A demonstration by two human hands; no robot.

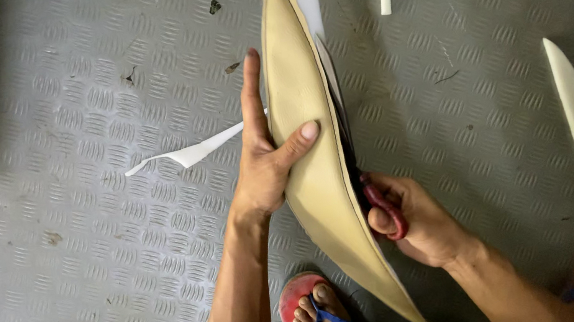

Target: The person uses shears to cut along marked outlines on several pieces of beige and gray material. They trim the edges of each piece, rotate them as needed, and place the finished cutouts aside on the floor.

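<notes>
The left hand point(267, 160) pinches a curved beige leather piece point(312, 149) (held on edge), while just right of it the right hand point(409, 218) grips red-handled scissors point(381, 203) against its edge.

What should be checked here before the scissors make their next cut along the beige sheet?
1. Left hand grips the beige sheet, thumb on its face: ok.
2. Right hand holds the red-handled scissors, fingers through the loop: ok.
3. Blades engaged on the sheet's edge: cannot tell, they are hidden behind the sheet.
4. Left fingers clear of the blades, on the opposite side of the sheet: ok.
5. Feet in blue-strapped sandals, the left foot right under the sheet's lower tip: not ok.
6. White offcuts lie on the grey checker-plate floor, apart from the hands: ok.
</notes>
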